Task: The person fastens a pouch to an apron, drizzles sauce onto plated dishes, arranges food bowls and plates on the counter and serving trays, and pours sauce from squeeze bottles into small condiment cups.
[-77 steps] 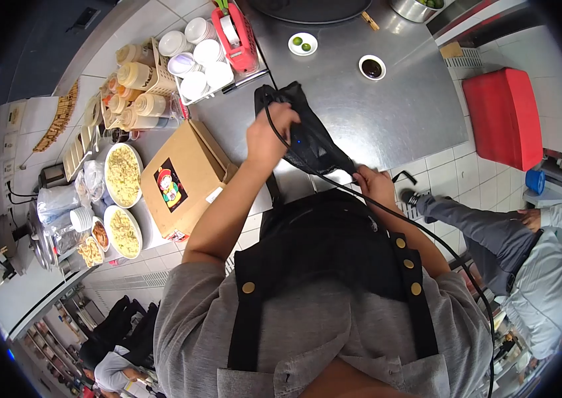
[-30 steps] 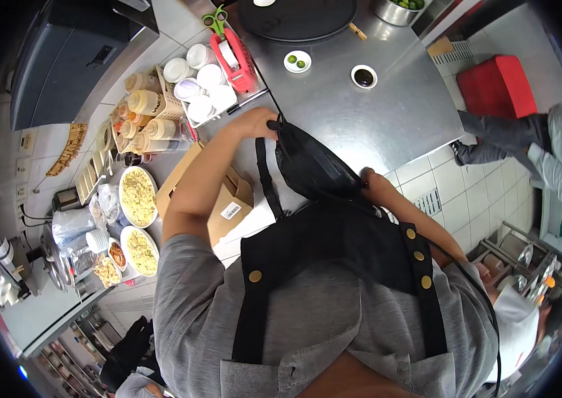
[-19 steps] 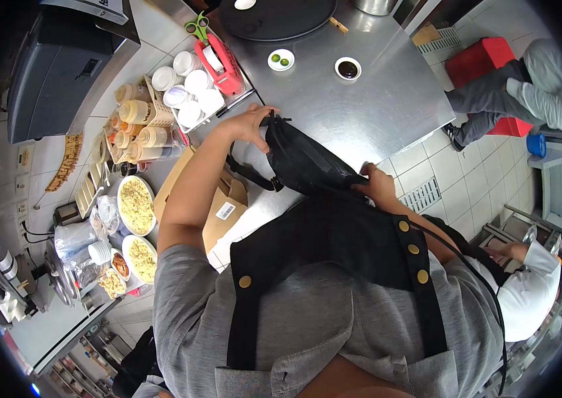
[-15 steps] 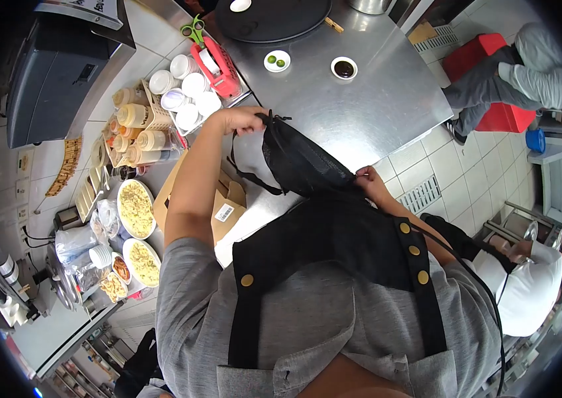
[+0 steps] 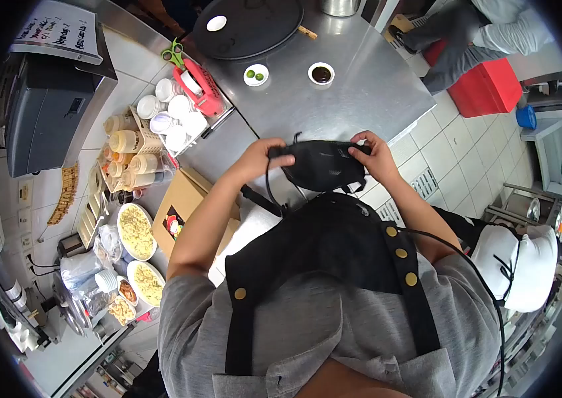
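A black pouch (image 5: 324, 167) with dangling straps stretches between my two hands, in front of my black apron (image 5: 321, 245). My left hand (image 5: 264, 161) is closed on the pouch's left end, thumb lying across its face. At its right end, my right hand (image 5: 379, 159) pinches the upper corner between thumb and fingers. A black strap (image 5: 260, 199) hangs below my left hand. The pouch is held close over the near edge of the steel table (image 5: 360, 86).
On the table are a small dish of green citrus (image 5: 255, 75), a bowl of dark sauce (image 5: 321, 73) and a black round tray (image 5: 248, 30). Left are stacked white cups (image 5: 178, 106), sauce bottles (image 5: 125, 142), a cardboard box (image 5: 188, 199) and food platters (image 5: 136, 232). People stand at the right.
My hands have come closer together, the right one rising and the left one dropping. The pouch has turned from a slanted, stretched hang to roughly level. The camera view has shifted slightly.
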The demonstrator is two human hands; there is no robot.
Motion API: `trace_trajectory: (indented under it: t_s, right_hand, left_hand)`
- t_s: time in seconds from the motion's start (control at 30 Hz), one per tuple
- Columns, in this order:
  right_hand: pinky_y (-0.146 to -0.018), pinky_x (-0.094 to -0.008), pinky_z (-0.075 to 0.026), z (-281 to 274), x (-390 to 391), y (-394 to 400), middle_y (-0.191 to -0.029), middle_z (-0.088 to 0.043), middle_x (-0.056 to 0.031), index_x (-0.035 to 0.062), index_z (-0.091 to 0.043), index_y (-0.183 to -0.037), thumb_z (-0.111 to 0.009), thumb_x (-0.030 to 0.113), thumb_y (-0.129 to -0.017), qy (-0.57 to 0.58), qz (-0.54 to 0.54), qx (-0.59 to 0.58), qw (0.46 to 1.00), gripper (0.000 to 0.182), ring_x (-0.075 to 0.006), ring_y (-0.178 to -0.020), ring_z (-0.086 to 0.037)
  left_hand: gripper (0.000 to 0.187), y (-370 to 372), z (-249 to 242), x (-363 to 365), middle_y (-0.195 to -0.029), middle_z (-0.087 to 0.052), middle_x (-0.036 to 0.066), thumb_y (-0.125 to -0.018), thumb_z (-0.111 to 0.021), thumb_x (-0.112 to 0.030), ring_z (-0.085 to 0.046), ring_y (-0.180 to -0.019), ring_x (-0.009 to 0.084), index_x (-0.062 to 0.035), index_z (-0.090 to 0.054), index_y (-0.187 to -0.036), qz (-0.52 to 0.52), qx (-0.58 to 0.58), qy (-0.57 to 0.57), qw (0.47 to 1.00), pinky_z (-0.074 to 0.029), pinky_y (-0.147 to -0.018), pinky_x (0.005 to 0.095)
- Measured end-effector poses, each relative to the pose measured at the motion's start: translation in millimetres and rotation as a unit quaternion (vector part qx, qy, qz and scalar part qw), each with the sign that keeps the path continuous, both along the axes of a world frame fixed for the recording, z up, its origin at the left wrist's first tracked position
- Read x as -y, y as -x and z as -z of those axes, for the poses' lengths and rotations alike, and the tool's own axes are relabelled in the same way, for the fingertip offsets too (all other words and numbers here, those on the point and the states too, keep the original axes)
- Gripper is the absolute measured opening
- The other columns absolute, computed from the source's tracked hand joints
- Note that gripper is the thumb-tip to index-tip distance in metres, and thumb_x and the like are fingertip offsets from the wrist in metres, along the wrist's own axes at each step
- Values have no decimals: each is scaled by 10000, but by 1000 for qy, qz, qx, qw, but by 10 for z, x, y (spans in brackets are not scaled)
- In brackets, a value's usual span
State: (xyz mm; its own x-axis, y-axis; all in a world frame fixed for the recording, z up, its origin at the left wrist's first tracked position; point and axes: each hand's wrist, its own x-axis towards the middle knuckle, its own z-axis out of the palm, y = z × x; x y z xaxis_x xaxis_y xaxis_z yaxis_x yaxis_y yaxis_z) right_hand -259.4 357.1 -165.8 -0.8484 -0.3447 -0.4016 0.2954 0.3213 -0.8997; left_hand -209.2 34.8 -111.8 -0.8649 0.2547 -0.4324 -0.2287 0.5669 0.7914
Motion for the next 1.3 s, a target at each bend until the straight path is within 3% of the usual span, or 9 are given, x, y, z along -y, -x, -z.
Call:
trace_trajectory:
  t_s: [0.17,0.23,0.33,0.57,0.73,0.8,0.9,1.17,1.3]
  right_hand:
    - [-710,-317,-485,-100,-243,450,-807,-680,-85,60,-680,-972,-729,160,-838,-73,-21,-237,968,174,-172,-768,-644]
    - [-728,-367,-504,-579,-358,599,-866,-698,-104,95,-683,-1011,-749,189,-818,-192,-33,-180,964,225,-251,-829,-676]
    - [-775,-426,-518,-827,-590,828,-986,-708,-74,143,-686,-1050,-755,266,-774,-359,-316,-332,813,310,-321,-928,-661]
    - [-740,-396,-535,-993,-441,559,-994,-710,-84,183,-640,-1196,-719,429,-831,-168,-333,-297,879,447,-322,-842,-682]
    - [-714,-398,-528,-1207,-23,424,-911,-705,-132,144,-672,-1121,-714,599,-781,-132,-460,-255,841,569,-331,-797,-679]
    - [-711,-383,-519,-769,-81,336,-823,-698,-115,85,-715,-939,-745,556,-793,-50,-416,-219,881,494,-285,-762,-671]
    - [-913,-353,-501,-605,-161,254,-1106,-692,-118,70,-663,-1153,-659,345,-943,84,-370,-189,906,346,-213,-1068,-636]
    - [-824,-388,-510,-511,-501,267,-990,-695,-171,38,-661,-1106,-524,305,-1002,-21,-273,-218,937,318,-292,-955,-667]
    - [-848,-404,-500,-1157,-693,324,-1047,-676,-194,95,-618,-1222,-412,385,-1032,-142,-259,-140,945,403,-346,-973,-654]
  left_hand:
    - [308,-171,-709,-284,-846,-696,117,-847,-712,-370,-673,-847,294,-83,-689,-957,140,-88,174,971,-497,-771,421]
    - [244,-130,-1035,-379,-844,-686,127,-865,-682,-306,-646,-856,349,-65,-675,-905,178,-118,284,935,-488,-746,460]
    - [165,-146,-1058,-299,-817,-666,90,-813,-655,-238,-649,-848,314,-83,-669,-869,215,-204,325,898,-500,-721,424]
    - [87,-69,-1009,-414,-765,-554,2,-739,-589,-159,-613,-797,176,-149,-630,-815,259,-449,266,813,-505,-669,313]
    - [54,359,-968,-1066,-743,-510,-40,-731,-597,-215,-564,-762,131,-189,-560,-760,301,-568,169,747,-450,-636,293]
    - [67,524,-976,-1230,-764,-530,-63,-747,-599,-237,-554,-815,120,-213,-580,-807,312,-573,148,743,-426,-665,286]
    - [102,574,-1017,-1389,-792,-564,-91,-748,-605,-237,-546,-836,110,-233,-624,-848,316,-555,124,759,-390,-770,299]
    - [115,421,-1197,-1595,-829,-596,-64,-791,-643,-243,-566,-866,119,-196,-650,-896,265,-571,175,757,-401,-805,326]
    - [180,32,-1340,-1426,-927,-625,-3,-846,-677,-286,-593,-914,184,-148,-641,-955,81,-595,95,794,-432,-855,345]
